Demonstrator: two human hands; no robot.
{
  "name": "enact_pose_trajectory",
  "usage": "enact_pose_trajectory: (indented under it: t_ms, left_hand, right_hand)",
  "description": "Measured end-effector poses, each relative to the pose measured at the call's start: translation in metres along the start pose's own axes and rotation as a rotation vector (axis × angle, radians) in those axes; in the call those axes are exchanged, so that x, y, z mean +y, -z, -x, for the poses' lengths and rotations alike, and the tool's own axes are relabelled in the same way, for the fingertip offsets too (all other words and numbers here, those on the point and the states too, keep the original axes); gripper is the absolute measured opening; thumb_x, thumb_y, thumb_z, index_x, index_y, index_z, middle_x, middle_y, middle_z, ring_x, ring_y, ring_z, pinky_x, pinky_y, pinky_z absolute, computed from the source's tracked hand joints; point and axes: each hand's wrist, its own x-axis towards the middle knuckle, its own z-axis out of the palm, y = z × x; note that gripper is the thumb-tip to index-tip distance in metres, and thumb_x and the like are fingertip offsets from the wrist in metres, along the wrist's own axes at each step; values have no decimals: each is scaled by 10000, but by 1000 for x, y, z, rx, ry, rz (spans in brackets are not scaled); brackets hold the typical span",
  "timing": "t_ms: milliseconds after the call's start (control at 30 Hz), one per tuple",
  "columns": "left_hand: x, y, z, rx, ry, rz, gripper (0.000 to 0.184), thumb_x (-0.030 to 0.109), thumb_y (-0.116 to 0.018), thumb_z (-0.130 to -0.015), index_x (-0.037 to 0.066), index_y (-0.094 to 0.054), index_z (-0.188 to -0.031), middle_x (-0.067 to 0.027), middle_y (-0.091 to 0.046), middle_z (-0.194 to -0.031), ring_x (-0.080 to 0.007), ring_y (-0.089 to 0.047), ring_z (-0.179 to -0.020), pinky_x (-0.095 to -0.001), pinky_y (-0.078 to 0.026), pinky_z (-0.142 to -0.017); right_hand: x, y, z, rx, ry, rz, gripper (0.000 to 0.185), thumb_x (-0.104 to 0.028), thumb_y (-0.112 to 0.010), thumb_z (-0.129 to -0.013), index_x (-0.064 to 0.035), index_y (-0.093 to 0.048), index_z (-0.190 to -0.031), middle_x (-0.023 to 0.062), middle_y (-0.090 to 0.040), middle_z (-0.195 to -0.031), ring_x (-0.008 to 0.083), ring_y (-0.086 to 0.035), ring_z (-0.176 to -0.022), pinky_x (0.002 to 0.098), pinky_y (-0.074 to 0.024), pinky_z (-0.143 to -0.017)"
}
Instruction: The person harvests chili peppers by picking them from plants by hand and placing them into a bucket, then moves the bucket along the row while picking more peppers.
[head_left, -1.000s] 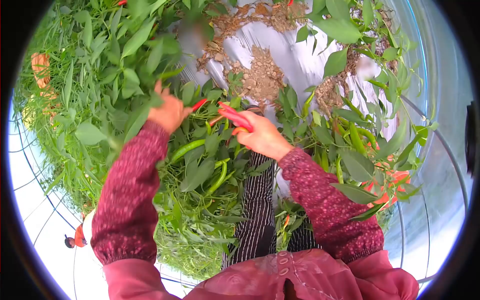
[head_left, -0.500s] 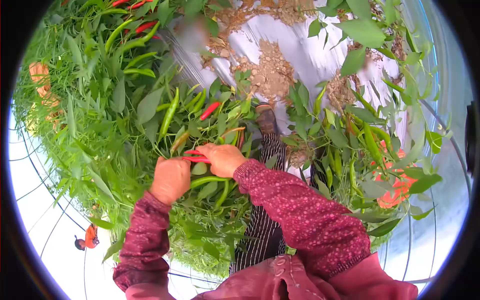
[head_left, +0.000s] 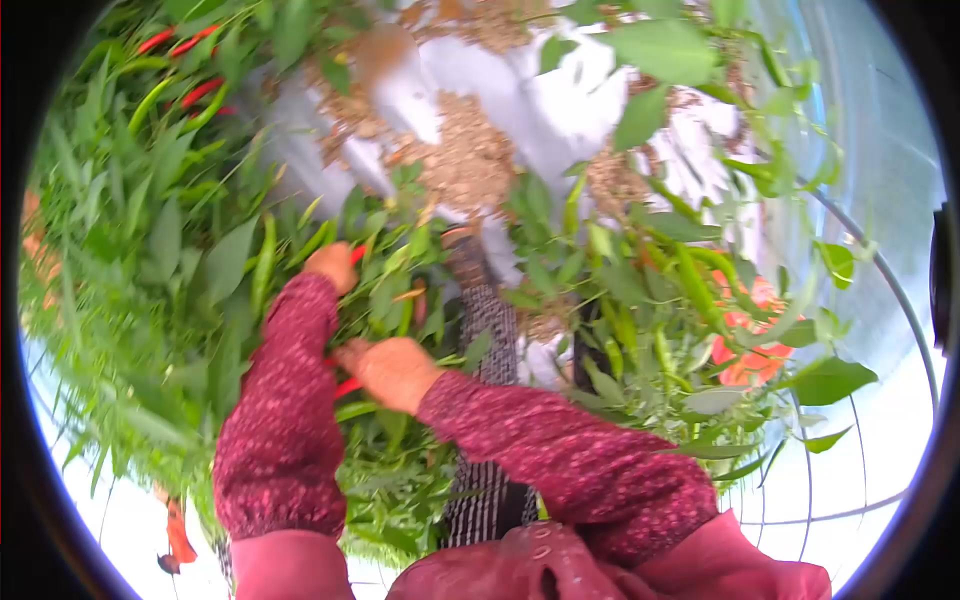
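Note:
My left hand (head_left: pixel 334 268) reaches into the pepper plants left of centre, with a red pepper (head_left: pixel 358 254) at its fingertips; the fingers are partly hidden, so its grip is unclear. Lower and to the right, my right hand (head_left: pixel 392 372) is closed on red peppers (head_left: pixel 347 387), whose ends stick out below and left of the fingers. Leaves and green peppers surround both hands. One long green pepper (head_left: pixel 264 262) hangs left of my left hand.
More red peppers (head_left: pixel 203 92) hang at the upper left. Soil (head_left: pixel 465 150) and pale plastic sheeting (head_left: pixel 580 90) lie at the top. Green peppers (head_left: pixel 697 285) and an orange-red object (head_left: pixel 750 345) are at the right. Another person (head_left: pixel 178 535) shows at the lower left.
My hands have moved apart: the left went up to a red pepper among the leaves, the right shifted lower and left with the red peppers. The view has shifted.

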Motion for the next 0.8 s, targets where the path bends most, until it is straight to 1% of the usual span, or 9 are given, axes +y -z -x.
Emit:
enact_pose_trajectory:
  t_ms: [100,200,267,300,367,467,633,667,800]
  left_hand:
    - [-12,-12,-8,151,17,104,218,114,-612,-726,15,-619,-921,-222,-631,-967,-389,-603,-935,-475,-462,-802]
    - [-36,-19,-5,331,58,334,175,75,-608,-710,13,-603,-873,-179,-646,-865,-341,-628,-812,-433,-468,-738]
    - [-52,-24,-11,472,17,872,125,51,-602,-700,9,-577,-815,-97,-602,-728,-241,-578,-674,-367,-461,-674]
    - [-53,-21,-12,488,3,876,125,51,-602,-700,9,-577,-815,-97,-602,-728,-241,-578,-674,-367,-461,-674]
    - [-55,-13,-4,369,61,986,109,40,-604,-697,6,-574,-796,-38,-537,-664,-172,-508,-628,-329,-443,-631]
    - [-50,2,4,434,148,946,105,69,-585,-723,-2,-576,-801,-71,-548,-658,-203,-518,-616,-346,-442,-622]
    - [-57,52,35,580,216,830,122,101,-515,-778,13,-563,-847,-63,-499,-611,-201,-492,-584,-352,-426,-579]
    - [-141,20,-21,430,88,1030,153,141,-516,-791,86,-574,-922,-12,-549,-718,-128,-499,-540,-287,-388,-481]
    - [-25,105,86,273,61,1003,158,162,-540,-869,36,-558,-962,26,-544,-778,-101,-496,-687,-266,-416,-616]
  right_hand:
    - [-1,-1,-1,-3,-23,-4,399,-88,-503,-785,-43,-531,-1181,137,-600,-1040,289,-636,-837,388,-524,-669]
    - [-1,6,1,20,-6,-65,420,-77,-510,-781,-40,-518,-1199,144,-589,-1073,297,-632,-845,393,-518,-700]
    - [-3,7,3,25,-16,-51,430,-67,-521,-773,-39,-514,-1202,146,-584,-1078,301,-630,-849,396,-514,-711]
    - [-3,8,1,21,-16,-60,441,-58,-531,-766,-37,-510,-1205,149,-578,-1083,306,-628,-852,399,-509,-722]
    - [-7,26,3,-51,-11,-76,463,-46,-547,-758,-39,-503,-1218,158,-566,-1127,319,-620,-874,405,-501,-737]
    - [-10,31,5,-10,-19,-107,495,-49,-565,-758,-44,-486,-1246,176,-529,-1239,339,-605,-936,418,-484,-787]
    - [-8,30,6,-8,-28,-99,523,-55,-575,-754,-35,-460,-1263,199,-508,-1260,350,-602,-945,425,-482,-795]
    - [-6,31,4,7,6,-93,533,-55,-574,-754,-33,-448,-1272,214,-500,-1263,354,-602,-944,426,-482,-796]
    - [-8,43,6,117,-73,-121,562,-39,-554,-757,-24,-407,-1299,281,-480,-1245,362,-605,-914,425,-485,-779]
